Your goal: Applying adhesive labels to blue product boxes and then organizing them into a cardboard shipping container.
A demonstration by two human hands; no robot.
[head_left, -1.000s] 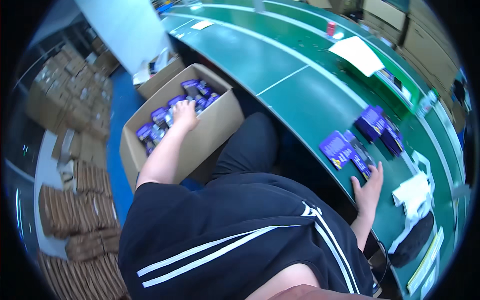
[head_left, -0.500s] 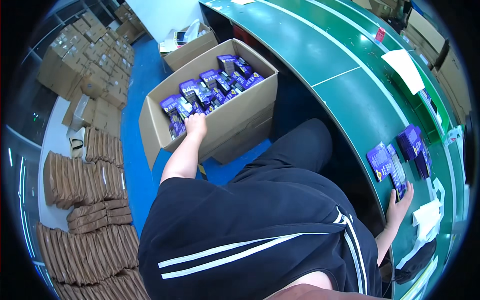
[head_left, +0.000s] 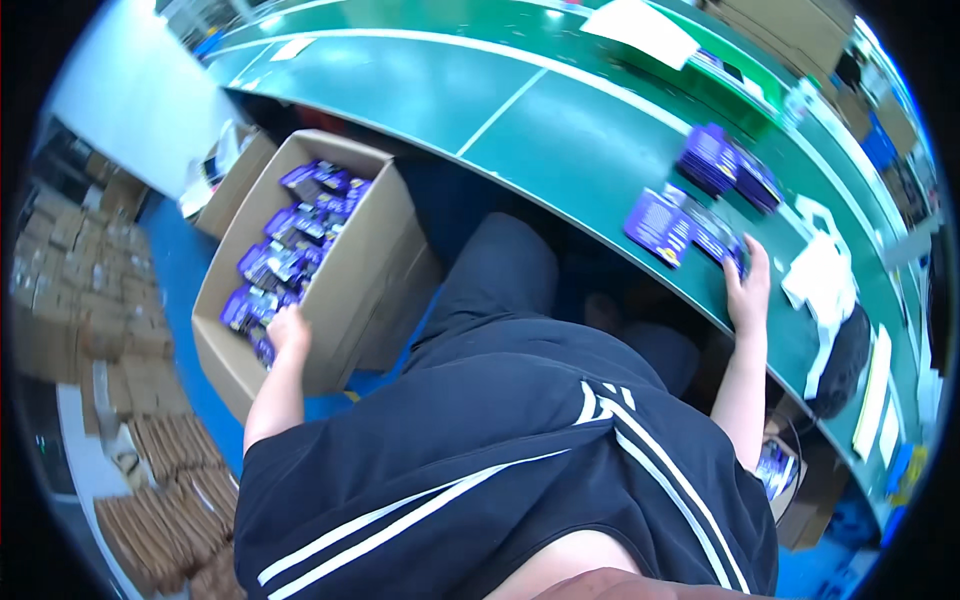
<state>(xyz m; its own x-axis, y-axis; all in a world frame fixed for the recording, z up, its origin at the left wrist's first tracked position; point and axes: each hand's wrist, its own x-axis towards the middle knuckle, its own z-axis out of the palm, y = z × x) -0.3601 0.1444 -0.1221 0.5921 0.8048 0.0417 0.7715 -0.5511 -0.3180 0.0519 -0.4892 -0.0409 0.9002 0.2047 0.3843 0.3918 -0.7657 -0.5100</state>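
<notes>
My left hand [head_left: 287,328] reaches down into an open cardboard box [head_left: 350,270] on the blue floor, fingers among the purple packets [head_left: 290,250] that fill it; the fingertips are hidden. My right hand [head_left: 748,290] rests on the green table [head_left: 560,140] at its near edge, fingers spread on a loose purple packet [head_left: 722,242] beside a fanned group of purple packets [head_left: 662,222]. A taller stack of purple packets [head_left: 722,165] lies farther back on the table.
A second cardboard box [head_left: 235,180] stands behind the first. Stacks of brown cartons [head_left: 70,290] line the floor at left. White cloth [head_left: 822,282], a dark round object [head_left: 842,370] and white paper sheets [head_left: 640,28] lie on the table.
The view has swung back to the right, showing more of the table. My left hand stays in the box, now at its near end. My right hand stays on the packets.
</notes>
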